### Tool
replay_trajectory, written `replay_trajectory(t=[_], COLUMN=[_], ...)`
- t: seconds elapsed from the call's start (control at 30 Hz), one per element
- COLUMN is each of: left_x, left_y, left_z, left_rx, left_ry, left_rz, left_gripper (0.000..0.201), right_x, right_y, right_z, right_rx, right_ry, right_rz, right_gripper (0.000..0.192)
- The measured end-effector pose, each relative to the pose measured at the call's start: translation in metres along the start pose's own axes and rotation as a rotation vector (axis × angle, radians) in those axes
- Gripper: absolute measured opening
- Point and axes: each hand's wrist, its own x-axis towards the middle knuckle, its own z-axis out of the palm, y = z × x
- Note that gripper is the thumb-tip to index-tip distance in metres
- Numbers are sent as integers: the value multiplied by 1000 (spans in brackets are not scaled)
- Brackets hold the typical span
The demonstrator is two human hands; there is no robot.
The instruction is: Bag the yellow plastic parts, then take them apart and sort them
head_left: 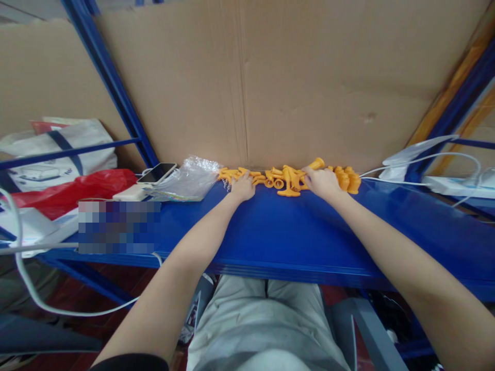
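A row of several small orange plastic parts (286, 180) lies along the back of a blue shelf (294, 232), against a cardboard wall. My left hand (243, 187) rests palm down on the left end of the row, fingers curled over some parts. My right hand (323, 183) is on the right half, its fingers closed around an orange piece (316, 165) that sticks up and to the right. More orange parts (348, 179) sit just right of that hand. Whether the left hand actually grips a part is hidden.
A clear plastic bag (185, 180) and a phone (157, 173) on a power bank lie left of the parts. A red bag (73, 191) and a white tote (58, 149) stand further left. White cables (425, 157) and a power strip (460, 183) lie at the right.
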Motion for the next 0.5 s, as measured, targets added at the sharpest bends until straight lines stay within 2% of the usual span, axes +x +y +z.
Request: replay_trajectory(t=[0.2, 0.4, 0.5], left_x=[1, 3, 4], left_y=[-6, -10, -11], left_z=[0, 1, 3], left_rx=[15, -15, -62], left_ry=[47, 37, 53], left_rz=[-31, -195, -241], left_gripper=[54, 54, 54], right_x=[1, 6, 7], right_y=[1, 5, 5], right_z=[-1, 7, 9], right_rx=[19, 60, 84], right_ry=[32, 286, 314], right_rz=[-15, -215, -286], right_gripper=[39, 33, 33])
